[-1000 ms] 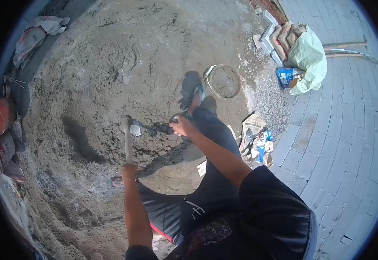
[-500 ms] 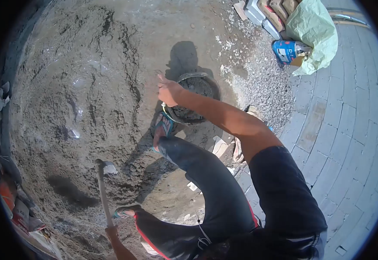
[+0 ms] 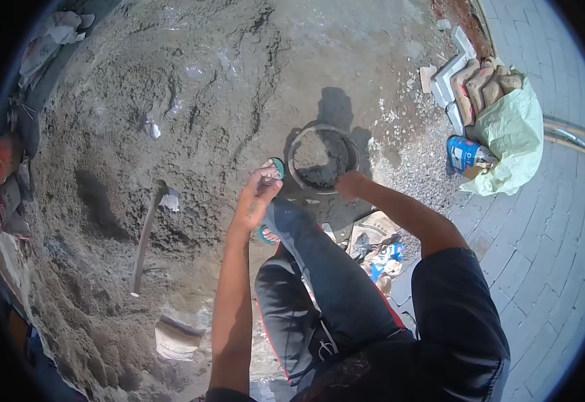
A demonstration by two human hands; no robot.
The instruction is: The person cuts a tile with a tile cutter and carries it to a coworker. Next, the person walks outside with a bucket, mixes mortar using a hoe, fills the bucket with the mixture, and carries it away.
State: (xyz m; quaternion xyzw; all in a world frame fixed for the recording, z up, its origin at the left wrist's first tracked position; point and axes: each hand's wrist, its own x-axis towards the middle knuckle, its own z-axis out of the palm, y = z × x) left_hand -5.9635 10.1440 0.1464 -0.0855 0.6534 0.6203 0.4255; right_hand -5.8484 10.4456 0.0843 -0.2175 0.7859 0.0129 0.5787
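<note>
A round bucket with wet grey mortar inside stands on the ground ahead of my feet. At its near right rim my right hand is closed; the exact grip on the edge is partly hidden. My left hand is held up left of the bucket, above my sandalled foot, with nothing in it and the fingers apart. A long-handled tool lies on the mortar to the left, its head sunk in the mix beside a small white scrap.
A broad heap of wet mortar covers the left side. Gravel, stacked pavers, a blue can and a pale green bag lie right. Torn paper sacks sit near my knee; grey paving runs along the right.
My left hand has let go of the tool's handle and come up toward the bucket. My right hand has gone from the bucket's left side to its near right rim. My feet are closer together.
</note>
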